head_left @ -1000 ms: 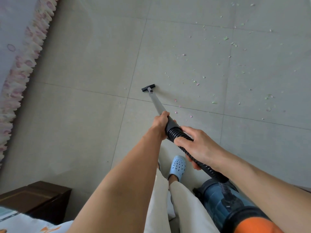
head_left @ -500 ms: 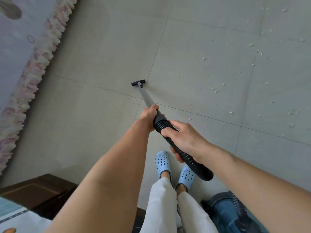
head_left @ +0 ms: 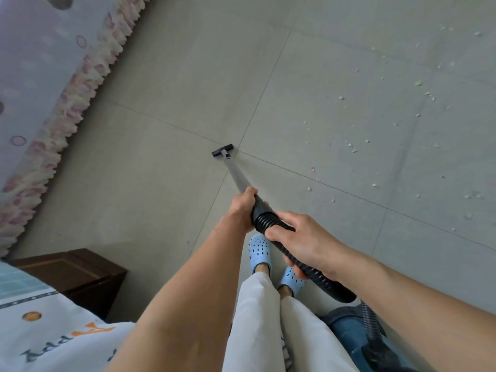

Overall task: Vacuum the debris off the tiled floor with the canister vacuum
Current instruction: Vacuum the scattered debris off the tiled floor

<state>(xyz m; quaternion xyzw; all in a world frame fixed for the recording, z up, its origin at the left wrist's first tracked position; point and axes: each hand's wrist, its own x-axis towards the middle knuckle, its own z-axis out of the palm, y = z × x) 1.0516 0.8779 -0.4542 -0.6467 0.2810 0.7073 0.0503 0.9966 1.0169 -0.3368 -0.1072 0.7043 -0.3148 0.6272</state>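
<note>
Both hands [head_left: 303,237] grip hose [head_left: 271,220]; nozzle [head_left: 222,150] apparently touching floor [head_left: 166,183].

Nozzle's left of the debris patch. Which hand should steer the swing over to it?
Left, probably. The left hand grips the wand nearest the nozzle, so it aims it. The right hand holds the ribbed hose further back. The debris lies to the nozzle's right.

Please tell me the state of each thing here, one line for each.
left hand: grips wand
right hand: grips hose
wand: held, slanting to floor
nozzle: on debris-free tile
hose: held, bends down to canister
debris: scattered right of nozzle
canister: behind feet
</note>
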